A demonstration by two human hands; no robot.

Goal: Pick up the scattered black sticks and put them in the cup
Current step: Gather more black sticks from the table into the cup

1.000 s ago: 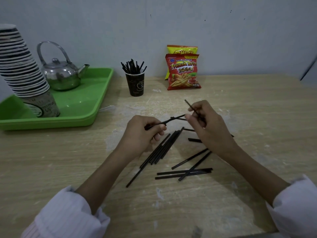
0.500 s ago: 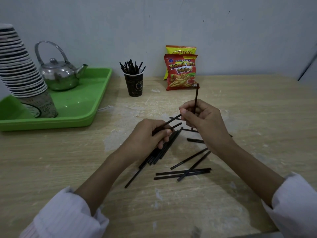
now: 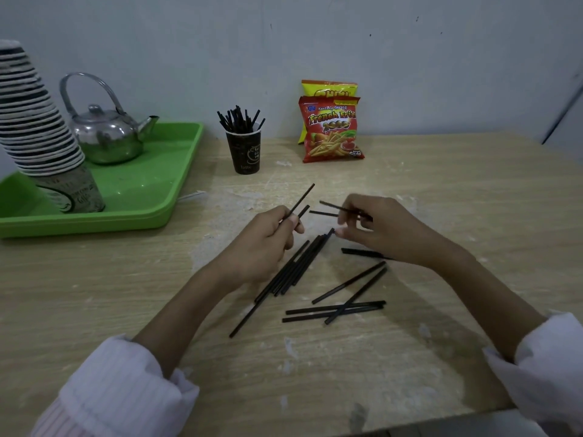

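Now | I see left hand point(image 3: 262, 244) pinching two black sticks point(image 3: 303, 197), frame centre; right hand point(image 3: 388, 231) pinching one more; cup point(image 3: 243, 156) upper centre

The right hand point(image 3: 388, 230) passed its upright stick point(image 3: 303, 198) to the left hand point(image 3: 262, 244).

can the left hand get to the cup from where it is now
Probably yes. Only bare table lies between the left hand and the cup; the green tray sits off to one side and the snack bags to the other. The hand pinches sticks.
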